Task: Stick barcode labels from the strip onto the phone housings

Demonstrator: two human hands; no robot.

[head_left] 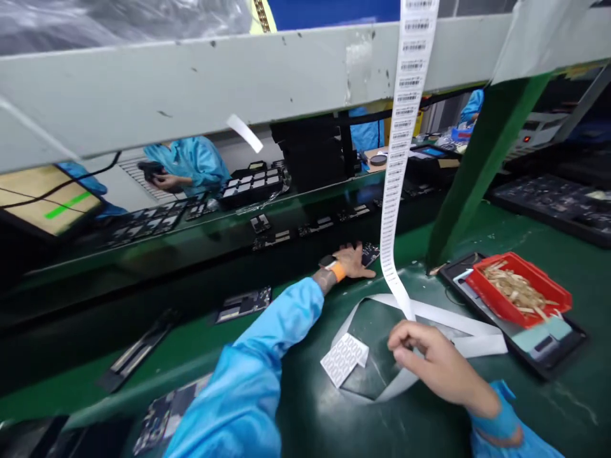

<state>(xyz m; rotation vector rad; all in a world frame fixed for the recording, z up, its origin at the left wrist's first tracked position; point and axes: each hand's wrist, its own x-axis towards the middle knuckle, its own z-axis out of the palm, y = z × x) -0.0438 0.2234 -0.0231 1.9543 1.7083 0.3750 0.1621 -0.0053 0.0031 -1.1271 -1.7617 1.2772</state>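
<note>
My left hand, with a watch on an orange strap at the wrist, reaches forward to the back edge of the green bench. Its fingers are spread, and it touches or lies beside a dark circuit board. Whether it grips the board I cannot tell for sure. Over the bench, my right hand is curled, thumb and index finger close together; anything between them is hidden. Just behind it hangs a long strip of barcode labels, its backing looped on the bench. A small sheet of printed labels lies within the loop.
A red bin of small pale pieces rests on a black tray at the right. A green post and a pale beam frame the bench. More circuit boards lie left. Co-workers in blue sleeves sit beyond.
</note>
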